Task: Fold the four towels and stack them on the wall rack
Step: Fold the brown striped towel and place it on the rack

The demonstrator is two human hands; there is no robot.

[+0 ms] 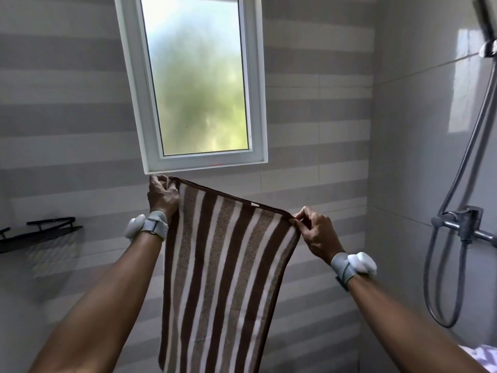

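Observation:
A brown, tan and white striped towel point(223, 265) hangs lengthwise in front of me, held up by its top edge. My left hand point(161, 196) pinches its upper left corner just under the window sill. My right hand point(316, 232) pinches the upper right corner, lower than the left, so the top edge slopes down to the right. The towel's bottom runs out of view. A black wire wall rack point(40, 232) is fixed to the tiled wall at the far left, with nothing visible on it.
A frosted window point(196, 76) sits above the towel. A shower mixer point(462, 224), its hose and a rail stand on the right wall. A patch of patterned white cloth point(484, 356) shows at the bottom right corner.

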